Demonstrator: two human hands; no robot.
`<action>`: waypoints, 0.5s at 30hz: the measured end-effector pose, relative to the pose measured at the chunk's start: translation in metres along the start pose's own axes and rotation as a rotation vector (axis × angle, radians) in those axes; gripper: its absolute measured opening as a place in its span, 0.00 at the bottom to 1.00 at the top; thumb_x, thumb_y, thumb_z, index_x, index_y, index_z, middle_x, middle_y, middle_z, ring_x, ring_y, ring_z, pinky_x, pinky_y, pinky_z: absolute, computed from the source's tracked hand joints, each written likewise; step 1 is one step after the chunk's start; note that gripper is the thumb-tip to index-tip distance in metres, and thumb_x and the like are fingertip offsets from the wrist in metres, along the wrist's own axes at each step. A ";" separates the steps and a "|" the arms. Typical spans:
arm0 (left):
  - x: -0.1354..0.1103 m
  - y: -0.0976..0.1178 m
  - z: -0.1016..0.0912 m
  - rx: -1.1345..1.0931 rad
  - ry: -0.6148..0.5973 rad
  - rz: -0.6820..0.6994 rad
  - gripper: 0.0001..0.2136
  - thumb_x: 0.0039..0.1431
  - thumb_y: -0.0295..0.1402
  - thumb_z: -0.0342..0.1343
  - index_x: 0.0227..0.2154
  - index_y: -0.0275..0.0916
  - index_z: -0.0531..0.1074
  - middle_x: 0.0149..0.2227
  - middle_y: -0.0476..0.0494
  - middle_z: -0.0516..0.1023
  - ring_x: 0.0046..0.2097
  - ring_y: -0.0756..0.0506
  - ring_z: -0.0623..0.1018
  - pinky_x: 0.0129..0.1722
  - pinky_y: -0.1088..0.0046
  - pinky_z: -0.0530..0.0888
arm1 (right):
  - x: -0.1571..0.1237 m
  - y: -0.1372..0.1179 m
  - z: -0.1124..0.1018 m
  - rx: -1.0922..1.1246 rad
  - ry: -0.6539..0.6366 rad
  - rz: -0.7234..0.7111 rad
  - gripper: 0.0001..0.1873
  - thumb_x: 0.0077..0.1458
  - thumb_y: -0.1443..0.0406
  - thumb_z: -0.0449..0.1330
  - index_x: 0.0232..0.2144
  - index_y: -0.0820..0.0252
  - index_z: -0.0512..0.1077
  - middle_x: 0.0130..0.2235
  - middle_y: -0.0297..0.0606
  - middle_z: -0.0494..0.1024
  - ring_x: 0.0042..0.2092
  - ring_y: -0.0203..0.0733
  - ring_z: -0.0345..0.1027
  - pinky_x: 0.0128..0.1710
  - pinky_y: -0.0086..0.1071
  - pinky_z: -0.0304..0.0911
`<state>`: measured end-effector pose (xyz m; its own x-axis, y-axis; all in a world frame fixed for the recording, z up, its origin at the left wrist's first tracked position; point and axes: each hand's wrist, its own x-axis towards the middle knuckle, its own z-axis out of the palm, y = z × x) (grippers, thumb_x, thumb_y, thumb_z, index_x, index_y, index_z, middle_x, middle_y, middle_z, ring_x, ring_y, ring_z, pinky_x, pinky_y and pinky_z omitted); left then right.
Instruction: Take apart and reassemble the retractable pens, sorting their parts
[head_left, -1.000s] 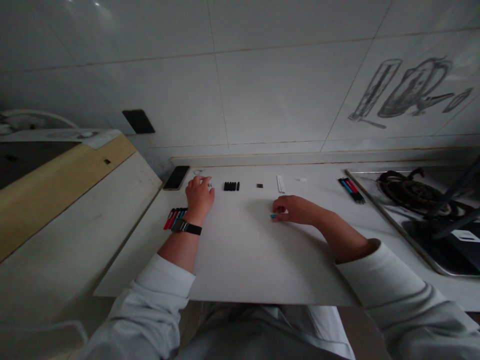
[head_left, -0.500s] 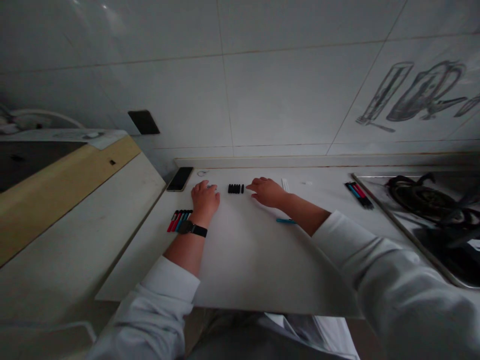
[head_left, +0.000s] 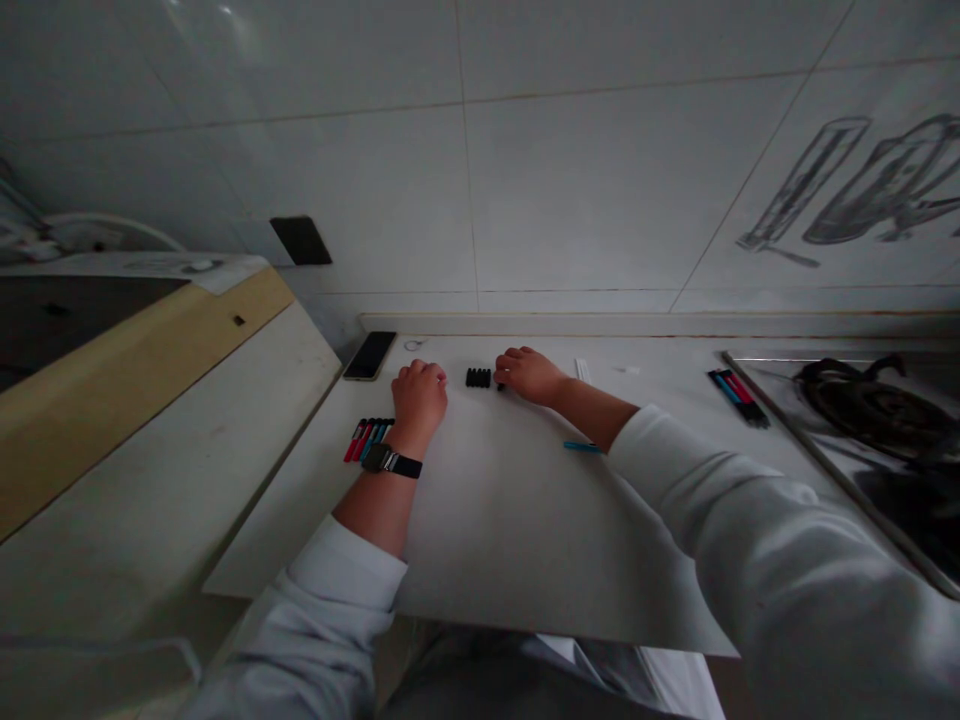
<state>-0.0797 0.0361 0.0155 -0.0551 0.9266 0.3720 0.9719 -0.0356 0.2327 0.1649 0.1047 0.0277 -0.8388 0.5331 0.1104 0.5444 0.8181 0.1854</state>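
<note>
My right hand (head_left: 529, 375) is closed in a pinch on a short black piece (head_left: 501, 387), which looks like a pen cap and shows just below the fingertips. To its left, a tight row of several similar black caps (head_left: 478, 378) lies on the white tabletop (head_left: 480, 500). My left hand (head_left: 420, 397) rests further left with its fingers curled and pressed together; what they hold, if anything, is hidden. Red and blue pens (head_left: 366, 440) with black ends lie side by side near my left wrist, partly covered by it. Under my right forearm lies a blue pen barrel (head_left: 580, 447).
A phone (head_left: 370, 356) and a small ring (head_left: 413, 345) lie at the back left. White strips (head_left: 583, 370) lie behind my right wrist. More pens (head_left: 738, 398) lie beside the gas hob (head_left: 870, 410) on the right. A pale cabinet (head_left: 172, 440) borders the left side.
My right hand has closed on the black cap that lay apart at the row's right end. My left hand's fingers have curled in. The view has shifted slightly.
</note>
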 end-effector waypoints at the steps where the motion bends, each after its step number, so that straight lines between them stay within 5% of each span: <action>1: 0.001 0.001 -0.001 -0.040 0.016 0.016 0.05 0.65 0.31 0.56 0.39 0.40 0.77 0.45 0.36 0.77 0.50 0.35 0.74 0.48 0.58 0.70 | 0.000 -0.001 -0.001 0.002 0.013 -0.008 0.13 0.68 0.68 0.53 0.46 0.60 0.78 0.51 0.50 0.77 0.52 0.51 0.65 0.49 0.40 0.55; 11: -0.005 0.032 0.012 -0.892 -0.052 0.016 0.04 0.62 0.34 0.58 0.37 0.39 0.74 0.36 0.45 0.81 0.38 0.46 0.79 0.42 0.70 0.73 | -0.066 -0.036 -0.052 0.272 0.312 0.222 0.14 0.70 0.65 0.51 0.50 0.61 0.74 0.45 0.48 0.80 0.44 0.47 0.72 0.47 0.37 0.60; 15: -0.022 0.054 0.016 -1.164 -0.189 0.037 0.09 0.61 0.39 0.61 0.37 0.38 0.74 0.36 0.43 0.81 0.40 0.46 0.80 0.43 0.70 0.73 | -0.097 -0.045 -0.046 0.440 0.493 0.336 0.13 0.69 0.63 0.54 0.50 0.59 0.73 0.41 0.44 0.81 0.41 0.45 0.73 0.45 0.37 0.64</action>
<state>-0.0222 0.0192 0.0058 0.0982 0.9551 0.2797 0.1728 -0.2931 0.9403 0.2219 0.0064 0.0535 -0.4761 0.6963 0.5371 0.6389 0.6936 -0.3328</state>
